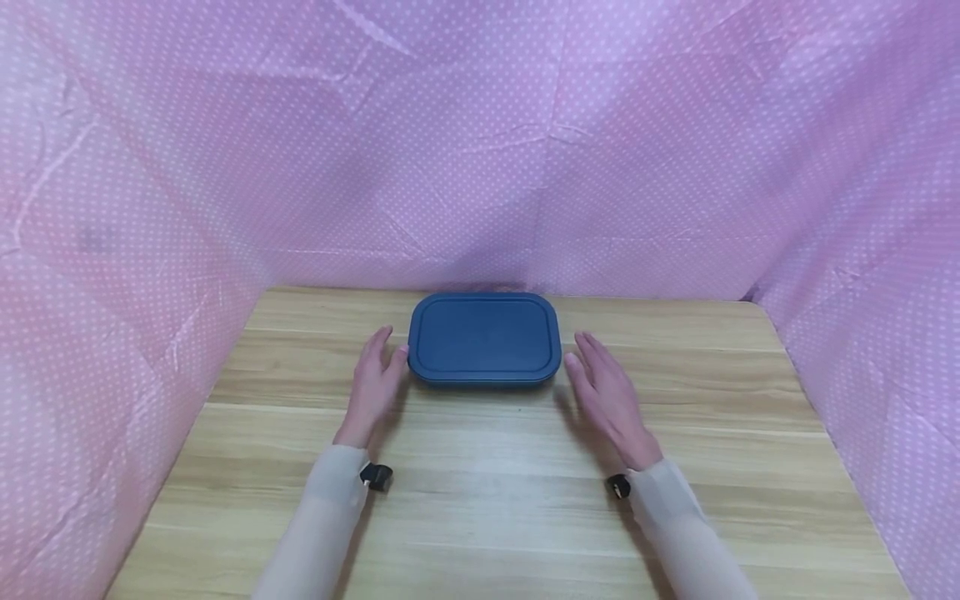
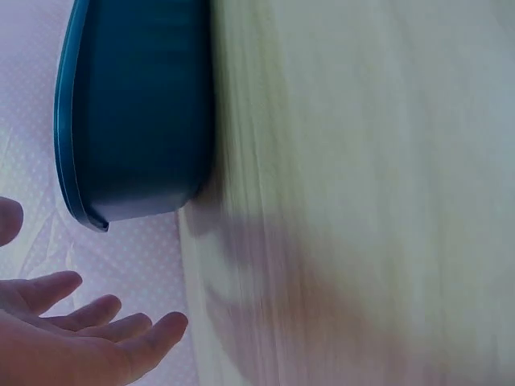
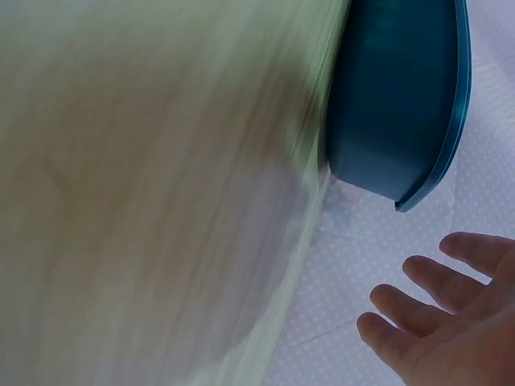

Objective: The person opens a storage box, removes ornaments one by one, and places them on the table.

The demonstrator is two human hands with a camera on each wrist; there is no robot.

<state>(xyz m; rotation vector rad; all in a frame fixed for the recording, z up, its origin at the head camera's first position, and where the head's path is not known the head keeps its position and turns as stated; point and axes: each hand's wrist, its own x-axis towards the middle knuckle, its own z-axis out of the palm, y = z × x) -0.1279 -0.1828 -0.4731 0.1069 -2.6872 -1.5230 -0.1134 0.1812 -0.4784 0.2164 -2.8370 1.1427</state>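
Observation:
A dark blue rectangular box [image 1: 485, 337] with rounded corners and a rimmed lid sits near the table's far edge. In both wrist views its deep, smooth side [image 2: 145, 104] shows below the lid's lip. My left hand [image 1: 375, 385] is just off the box's left end, fingers spread and relaxed; in the left wrist view a gap separates them from the box. On the other side, my right hand [image 1: 609, 396] stands a little apart from the right end, its fingers [image 3: 410, 310] loosely extended. Neither hand holds anything.
The box stands on a light wood-grain table [image 1: 480, 500]. Pink cloth with white dots [image 1: 480, 167] hangs behind the table and along both sides. Each wrist carries a small black device [image 1: 377, 477] at the cuff of a pale sleeve [image 1: 315, 525].

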